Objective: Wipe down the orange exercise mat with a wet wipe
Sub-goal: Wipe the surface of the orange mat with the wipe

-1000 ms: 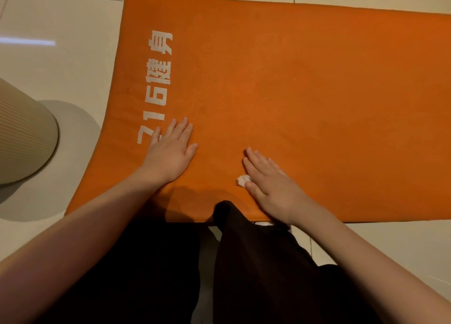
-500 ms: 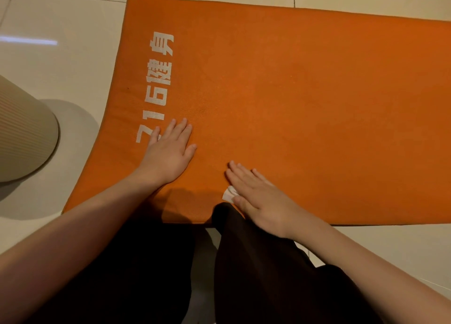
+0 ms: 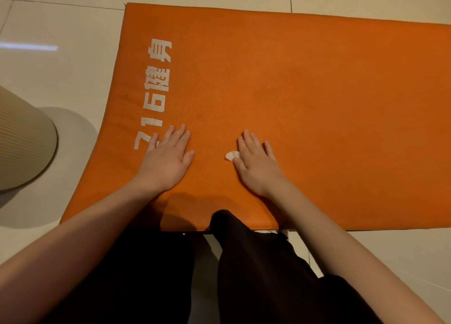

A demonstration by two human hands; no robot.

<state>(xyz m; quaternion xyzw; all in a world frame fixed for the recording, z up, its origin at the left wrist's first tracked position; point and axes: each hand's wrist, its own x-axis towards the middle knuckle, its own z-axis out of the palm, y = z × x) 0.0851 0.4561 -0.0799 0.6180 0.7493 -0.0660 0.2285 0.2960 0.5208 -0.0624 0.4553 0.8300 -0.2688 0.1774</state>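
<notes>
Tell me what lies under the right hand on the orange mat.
A corner of the white wet wipe pokes out beside the thumb of the right hand, which lies flat on the orange exercise mat. The rest of the wipe is hidden under the palm.

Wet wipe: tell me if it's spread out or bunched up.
Bunched, seemingly: the wet wipe shows only as a crumpled white tuft beside the right hand pressing it onto the orange mat; rest hidden.
</notes>
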